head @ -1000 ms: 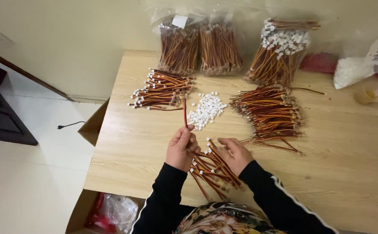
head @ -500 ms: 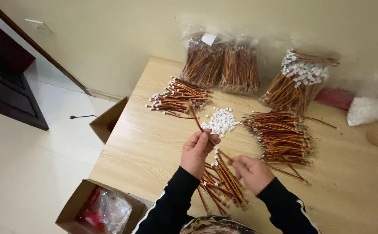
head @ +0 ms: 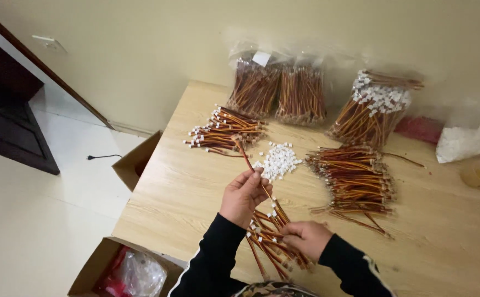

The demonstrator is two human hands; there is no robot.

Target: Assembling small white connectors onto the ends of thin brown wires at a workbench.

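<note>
My left hand [head: 243,195] pinches one thin red-and-orange wire lead [head: 245,155], held upright over the wooden table [head: 190,187]. My right hand [head: 306,237] rests with curled fingers on a loose bundle of similar wires [head: 270,237] lying near the table's front edge. Just beyond my left hand lies a small heap of white plastic connectors [head: 277,160]. A pile of wires with white connectors fitted [head: 223,133] lies to the far left. A larger pile of bare wires [head: 355,179] lies to the right.
Clear bags of wires [head: 278,93] and a bag with connector-tipped wires [head: 373,110] stand against the wall. A white bag [head: 460,144] and tape roll [head: 475,176] sit far right. Cardboard boxes [head: 122,269] stand on the floor at left.
The view has shifted, so the table sits further right and lower in frame. My left hand still holds the single wire up, and my right hand stays on the bundle.
</note>
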